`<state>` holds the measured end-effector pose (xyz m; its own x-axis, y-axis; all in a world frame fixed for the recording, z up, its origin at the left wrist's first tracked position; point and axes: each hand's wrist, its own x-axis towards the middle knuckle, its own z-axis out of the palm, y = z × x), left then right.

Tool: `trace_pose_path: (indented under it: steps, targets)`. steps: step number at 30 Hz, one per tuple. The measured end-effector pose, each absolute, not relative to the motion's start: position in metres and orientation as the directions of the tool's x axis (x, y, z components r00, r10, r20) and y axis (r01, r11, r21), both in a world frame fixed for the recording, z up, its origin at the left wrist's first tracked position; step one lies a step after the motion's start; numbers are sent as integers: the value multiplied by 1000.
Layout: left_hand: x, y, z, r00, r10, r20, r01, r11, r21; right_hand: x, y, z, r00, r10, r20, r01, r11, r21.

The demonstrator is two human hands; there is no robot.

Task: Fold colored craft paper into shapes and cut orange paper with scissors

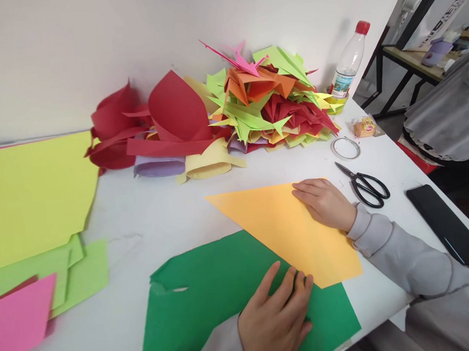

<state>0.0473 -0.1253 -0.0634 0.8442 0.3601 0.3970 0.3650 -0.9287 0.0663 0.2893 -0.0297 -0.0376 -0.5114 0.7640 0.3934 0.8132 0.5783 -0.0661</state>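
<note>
Head view, close above white table (pixel 153 212), facing forward and down.

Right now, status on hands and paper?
Right hand on orange paper. Left hand over green paper, fingertips at orange edge. Scissors beside right hand, off both sheets.

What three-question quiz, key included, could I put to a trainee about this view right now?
1. Which hand lies on the orange sheet at its far edge?
2. True or false: the orange sheet overlaps part of the green sheet.
3. Fill in the colour: the bottle has a ____ cap.

Key:
1. The right hand.
2. True.
3. Red.
</note>
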Motion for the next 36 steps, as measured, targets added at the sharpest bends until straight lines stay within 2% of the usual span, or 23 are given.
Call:
trace_pose_path:
  steps: [7,14,17,21,27,32,36]
  targets:
    - [48,-124,-48,831,354,430,357,-931,76,289,-30,-38,-514,769,381,813,578,-71]
    - [49,-122,-53,806,326,494,323,-942,95,290,-30,-39,-508,767,392,814,576,-73]
    - [45,-117,-52,749,405,524,398,-908,133,290,-31,-39,-510,763,397,811,581,-75]
    - [40,-108,-50,685,540,488,537,-828,162,291,-30,-39,-513,760,400,810,583,-69]
    - [39,-102,-47,650,574,498,594,-793,139,291,-31,-40,-519,759,393,805,588,-71]
    - [35,-89,-41,677,564,473,620,-783,46,293,-29,-40,-530,754,388,797,600,-78]
    - [28,-63,-42,732,470,494,549,-836,-17,297,-26,-41,-544,739,397,761,634,-136]
